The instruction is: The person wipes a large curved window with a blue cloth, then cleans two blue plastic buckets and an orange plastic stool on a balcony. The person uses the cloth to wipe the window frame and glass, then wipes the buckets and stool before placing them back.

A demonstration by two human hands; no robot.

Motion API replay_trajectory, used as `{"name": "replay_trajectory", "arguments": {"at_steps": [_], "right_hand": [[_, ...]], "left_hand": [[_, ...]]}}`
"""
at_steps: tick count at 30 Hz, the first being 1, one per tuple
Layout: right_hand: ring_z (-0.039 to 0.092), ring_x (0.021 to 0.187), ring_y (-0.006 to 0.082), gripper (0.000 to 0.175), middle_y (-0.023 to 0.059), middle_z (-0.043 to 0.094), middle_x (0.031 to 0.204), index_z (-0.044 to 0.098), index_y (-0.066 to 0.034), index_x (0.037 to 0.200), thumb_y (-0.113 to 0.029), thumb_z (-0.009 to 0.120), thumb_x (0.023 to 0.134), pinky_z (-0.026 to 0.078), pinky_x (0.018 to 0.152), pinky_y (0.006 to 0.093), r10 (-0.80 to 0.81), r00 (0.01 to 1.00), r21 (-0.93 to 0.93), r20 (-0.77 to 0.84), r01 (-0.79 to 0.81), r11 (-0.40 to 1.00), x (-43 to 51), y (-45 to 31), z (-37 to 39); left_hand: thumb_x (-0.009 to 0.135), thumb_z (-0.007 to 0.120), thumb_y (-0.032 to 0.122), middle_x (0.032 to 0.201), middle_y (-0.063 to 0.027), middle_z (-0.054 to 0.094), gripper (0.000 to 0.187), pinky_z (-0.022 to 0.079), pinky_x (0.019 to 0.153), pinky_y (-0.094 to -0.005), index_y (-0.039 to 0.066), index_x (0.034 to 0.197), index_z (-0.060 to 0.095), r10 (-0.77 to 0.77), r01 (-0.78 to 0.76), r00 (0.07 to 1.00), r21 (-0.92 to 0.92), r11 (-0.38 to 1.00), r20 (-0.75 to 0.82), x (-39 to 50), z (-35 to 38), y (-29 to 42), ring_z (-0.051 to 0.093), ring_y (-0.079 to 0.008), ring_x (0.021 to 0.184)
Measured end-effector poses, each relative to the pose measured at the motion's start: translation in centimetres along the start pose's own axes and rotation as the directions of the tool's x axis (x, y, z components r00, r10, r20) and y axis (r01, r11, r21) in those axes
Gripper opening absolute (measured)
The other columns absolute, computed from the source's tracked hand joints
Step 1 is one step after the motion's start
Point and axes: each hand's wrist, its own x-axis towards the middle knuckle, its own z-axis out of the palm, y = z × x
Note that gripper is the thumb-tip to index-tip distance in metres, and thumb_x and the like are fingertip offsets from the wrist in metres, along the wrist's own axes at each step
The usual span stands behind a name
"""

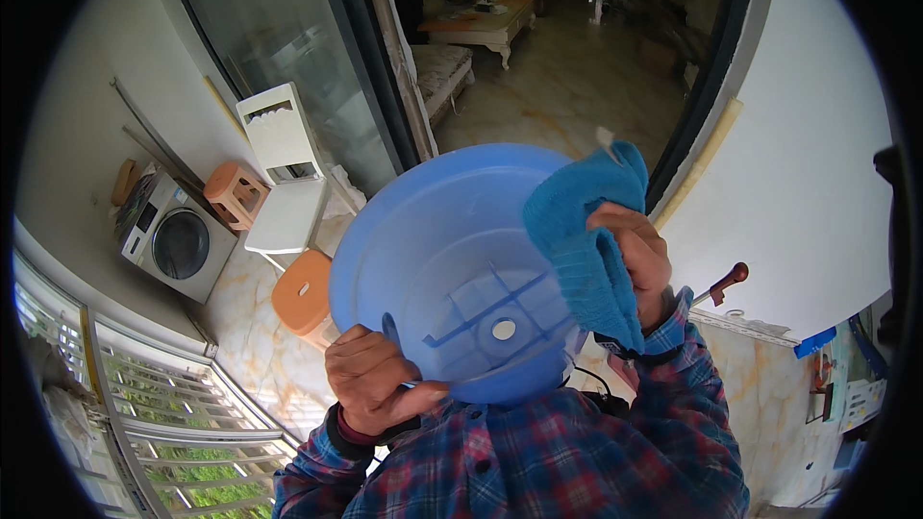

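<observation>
A blue plastic tub (433, 252) is held up in front of my chest, tilted so that its inside faces the camera. Ribs cross its bottom, beside a round hole. My left hand (378, 382) grips the near left rim, thumb along the edge. In my right hand (638, 259) is a folded teal cloth (591, 231), raised at the tub's right side and covering part of the rim. The cloth has a small pale tag at its top corner.
To the left are a white folding chair (288, 216), an orange plastic stool (303, 292), another stool (236, 194) and a front-loading washing machine (180, 241). A barred window (202, 447) lies lower left. Ahead, a sliding-door opening shows a low table (497, 21). A white wall (800, 180) stands right.
</observation>
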Motion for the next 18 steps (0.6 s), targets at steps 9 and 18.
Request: {"name": "replay_trajectory", "arguments": {"at_steps": [9,18], "right_hand": [[0.061,0.074,0.017,0.033,0.0111,0.065,0.083,0.065,0.0036,0.094,-0.026,0.071,0.082,0.051,0.069,0.029,0.383,0.916,0.315,0.117,-0.4,0.861,1.8,4.6,-2.4],[0.056,0.056,0.0243,0.019,0.0068,0.053,0.06,0.057,-0.0077,0.07,-0.019,0.065,0.083,0.045,0.056,0.0335,0.309,0.947,0.047,0.093,-0.314,0.948,3.3,2.5,3.0]], "left_hand": [[0.079,0.062,0.03,0.044,-0.0017,0.046,0.043,0.029,0.054,-0.0306,0.006,0.045,0.049,-0.117,0.037,0.972,-0.357,0.933,-0.205,-2.9,-1.5,-1.2,0.035,-0.0164,0.042],[0.091,0.055,0.03,0.063,-0.0072,0.056,0.042,0.037,0.064,-0.032,0.0,0.06,0.055,-0.469,0.446,0.883,-0.296,0.845,-0.01,-2.0,-2.5,-5.2,0.05,-0.0173,0.064]]}}
